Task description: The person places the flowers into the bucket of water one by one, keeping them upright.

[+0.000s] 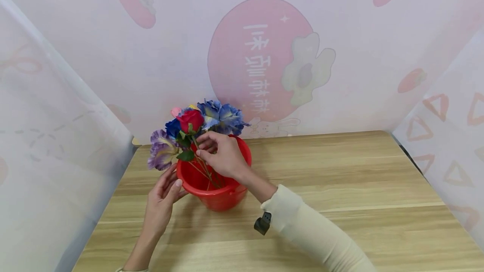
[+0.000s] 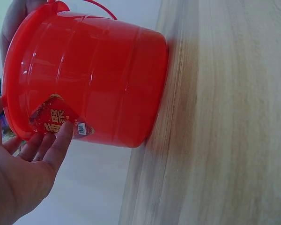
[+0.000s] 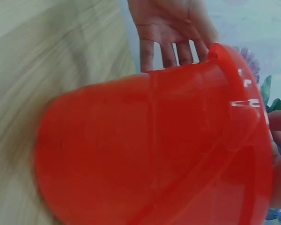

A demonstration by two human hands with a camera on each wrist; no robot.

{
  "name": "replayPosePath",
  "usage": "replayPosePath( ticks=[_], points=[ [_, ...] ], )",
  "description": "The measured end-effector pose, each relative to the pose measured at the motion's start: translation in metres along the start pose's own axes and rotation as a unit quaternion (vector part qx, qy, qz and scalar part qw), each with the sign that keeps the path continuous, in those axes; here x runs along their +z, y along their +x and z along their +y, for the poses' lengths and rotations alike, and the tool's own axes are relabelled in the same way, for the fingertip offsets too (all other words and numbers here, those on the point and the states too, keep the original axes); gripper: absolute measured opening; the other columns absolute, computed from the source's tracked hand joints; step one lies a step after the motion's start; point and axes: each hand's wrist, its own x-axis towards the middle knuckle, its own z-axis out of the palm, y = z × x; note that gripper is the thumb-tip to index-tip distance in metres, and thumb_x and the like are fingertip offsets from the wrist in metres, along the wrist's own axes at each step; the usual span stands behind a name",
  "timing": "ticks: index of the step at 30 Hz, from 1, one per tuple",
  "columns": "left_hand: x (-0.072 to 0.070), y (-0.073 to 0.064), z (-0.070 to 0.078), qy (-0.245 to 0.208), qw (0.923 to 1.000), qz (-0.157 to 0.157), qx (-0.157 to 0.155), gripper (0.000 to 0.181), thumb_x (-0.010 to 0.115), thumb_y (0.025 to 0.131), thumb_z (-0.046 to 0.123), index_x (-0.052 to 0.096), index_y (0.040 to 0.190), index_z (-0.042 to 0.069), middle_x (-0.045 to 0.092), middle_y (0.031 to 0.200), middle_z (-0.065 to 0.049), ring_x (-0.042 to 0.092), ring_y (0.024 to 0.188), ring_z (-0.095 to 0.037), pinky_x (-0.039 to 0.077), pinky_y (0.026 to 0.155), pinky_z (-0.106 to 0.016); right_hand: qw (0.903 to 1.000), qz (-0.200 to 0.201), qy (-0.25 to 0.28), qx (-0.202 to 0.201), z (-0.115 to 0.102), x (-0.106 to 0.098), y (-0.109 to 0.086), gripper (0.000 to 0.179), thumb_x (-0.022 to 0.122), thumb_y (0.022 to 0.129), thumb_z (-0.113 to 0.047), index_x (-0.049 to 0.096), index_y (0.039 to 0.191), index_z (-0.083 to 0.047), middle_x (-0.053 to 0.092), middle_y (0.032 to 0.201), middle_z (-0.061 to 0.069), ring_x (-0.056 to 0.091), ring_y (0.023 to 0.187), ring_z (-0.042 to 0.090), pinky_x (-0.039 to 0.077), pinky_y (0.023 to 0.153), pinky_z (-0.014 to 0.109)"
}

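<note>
A red plastic bucket point(image 1: 219, 202) stands on the wooden table, with artificial flowers leaning out over its far left rim. My left hand point(image 1: 160, 202) steadies the bucket at its left side, thumb at the rim and fingers along the outer wall, beside a printed label point(image 2: 54, 115) in the left wrist view. Reaching over the bucket's opening, my right hand point(image 1: 225, 156) pinches the stem of a red rose point(image 1: 190, 120) between thumb and fingers. Around the rose are a purple-yellow flower point(image 1: 163, 150), a dark blue flower point(image 1: 173, 128) and light blue flowers point(image 1: 223, 116).
The wooden table point(image 1: 340, 179) reaches back to a pale printed backdrop point(image 1: 170, 53), close behind the flowers. Another printed panel point(image 1: 45, 171) stands along the left side. A thin red bucket handle point(image 2: 103, 8) shows in the left wrist view. A small black device point(image 1: 262, 223) hangs at my right cuff.
</note>
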Motion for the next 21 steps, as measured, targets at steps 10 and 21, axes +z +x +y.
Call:
replayPosePath(
  ticks=[10, 21],
  points=[
    [-0.004, 0.004, -0.002, 0.000, 1.0000, 0.000, 0.003, 0.052, 0.052, 0.114, 0.015, 0.040, 0.165, 0.009, 0.060, 0.150, -0.002, 0.068, 0.130, -0.010, 0.066, 0.092, -0.027, 0.9991, -0.033, -0.009, 0.023, 0.009, 0.011, 0.004, 0.018, 0.076, 0.101, -0.013, 0.075, 0.119, -0.013, 0.079, 0.109, 0.002, 0.072, 0.087, 0.006, 0.063, 0.075, 0.018],
    [-0.005, 0.007, -0.001, -0.013, 0.9999, -0.007, 0.008, 0.055, 0.053, 0.114, 0.013, 0.037, 0.165, 0.002, 0.061, 0.145, 0.011, 0.067, 0.127, 0.000, 0.065, 0.091, -0.024, 0.9919, -0.111, 0.015, 0.061, 0.012, 0.017, 0.014, 0.020, 0.075, 0.101, -0.008, 0.072, 0.121, -0.007, 0.078, 0.108, 0.009, 0.079, 0.077, 0.024, 0.069, 0.069, 0.033]
  ],
)
